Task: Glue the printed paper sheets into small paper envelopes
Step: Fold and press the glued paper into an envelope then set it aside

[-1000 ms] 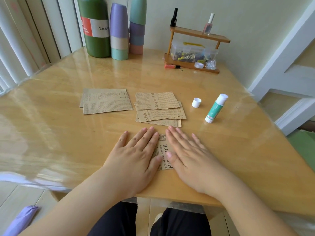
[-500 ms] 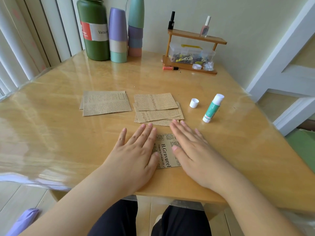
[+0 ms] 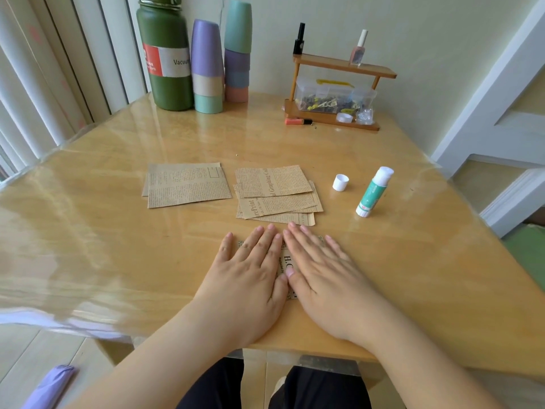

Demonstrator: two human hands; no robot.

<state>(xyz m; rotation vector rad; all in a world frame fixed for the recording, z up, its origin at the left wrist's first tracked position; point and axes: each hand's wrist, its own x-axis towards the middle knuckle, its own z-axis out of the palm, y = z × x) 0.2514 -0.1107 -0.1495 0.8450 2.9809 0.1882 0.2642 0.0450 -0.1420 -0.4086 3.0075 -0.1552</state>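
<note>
— What are the hands doing?

— Both lie flat, palms down, fingers straight, side by side at the near edge of the worktop (image 3: 118,231). The left hand (image 3: 250,276) and the right hand (image 3: 324,276) press on one printed paper sheet (image 3: 285,262), thumbs touching or nearly so. Neither grasps it; the fingers are simply laid out on top.

— How much of that sheet shows?

— Only a narrow strip between the hands, with large black letters, and a small corner to the left of the left hand's fingers.

— And the other papers?

— Just beyond the fingertips lies a loose stack of printed sheets (image 3: 277,193), fanned and overlapping. To its left, slightly apart, is a second pile (image 3: 188,184) of two larger sheets, one offset on the other.

— The glue?

— A green and white glue stick (image 3: 373,191) stands uncapped and tilted to the right of the stack. Its white cap (image 3: 340,182) sits between the stick and the papers, touching neither.

— Anything at the far side?

— A green vacuum flask (image 3: 168,60) at far left, two columns of stacked pastel cups (image 3: 221,60) just beside it, and a small wooden rack (image 3: 339,93) at far right with two nail polish bottles on top and a clear box of small items below.
</note>
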